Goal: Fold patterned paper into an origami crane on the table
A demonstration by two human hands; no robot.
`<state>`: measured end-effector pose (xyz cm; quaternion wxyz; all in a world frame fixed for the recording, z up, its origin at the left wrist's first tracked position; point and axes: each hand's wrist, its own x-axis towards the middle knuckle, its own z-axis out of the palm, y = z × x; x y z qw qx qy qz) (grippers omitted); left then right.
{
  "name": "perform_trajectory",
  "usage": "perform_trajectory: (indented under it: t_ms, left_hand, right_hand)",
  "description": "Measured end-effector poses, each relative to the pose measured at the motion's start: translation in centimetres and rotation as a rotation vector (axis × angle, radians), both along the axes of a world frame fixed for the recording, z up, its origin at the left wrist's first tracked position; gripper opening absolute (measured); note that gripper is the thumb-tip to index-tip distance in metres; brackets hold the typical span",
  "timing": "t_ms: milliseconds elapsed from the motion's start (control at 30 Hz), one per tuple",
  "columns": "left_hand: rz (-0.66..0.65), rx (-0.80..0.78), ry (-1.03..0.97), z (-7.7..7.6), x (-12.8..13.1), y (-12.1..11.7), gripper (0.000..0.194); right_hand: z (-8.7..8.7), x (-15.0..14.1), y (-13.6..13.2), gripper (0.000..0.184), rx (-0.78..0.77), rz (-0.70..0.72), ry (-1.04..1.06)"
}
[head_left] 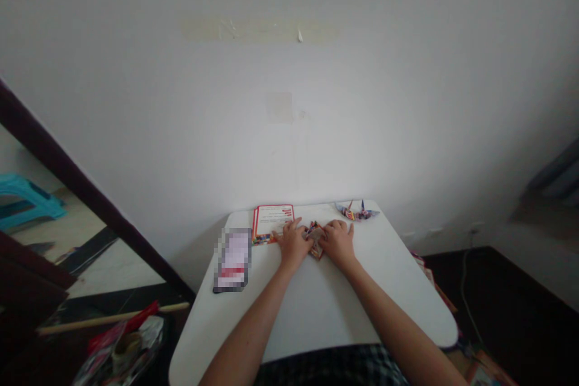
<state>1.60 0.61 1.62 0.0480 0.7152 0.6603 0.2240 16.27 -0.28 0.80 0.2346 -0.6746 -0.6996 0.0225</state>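
Folded paper (pixel 318 242): partly hidden by the left hand (pixel 294 245) and right hand (pixel 339 241); grip unclear. Phone (pixel 233 259): screen pixelated, unreadable. Printed card (pixel 272 218): text too small to read. Teal plastic stool (pixel 36 198): cut off by left edge.

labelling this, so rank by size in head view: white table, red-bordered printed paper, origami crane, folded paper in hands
1. White table
2. Red-bordered printed paper
3. Origami crane and folded paper: unsure, the latter partly covered
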Motion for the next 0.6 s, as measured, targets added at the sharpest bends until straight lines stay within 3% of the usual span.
perform_trajectory:
  t_ms: [267, 600]
  left_hand:
    - [-0.011, 0.006, -0.024, -0.3, -0.7, 0.1, 0.016]
    - [-0.039, 0.038, -0.014, -0.4, -1.4, -0.1, 0.021]
  right_hand:
    - [-0.2, 0.3, -0.2, 0.020, 0.006, 0.036, 0.057]
    - [0.3, 2.9, -0.2, 0.027, -0.102, 0.265, 0.139]
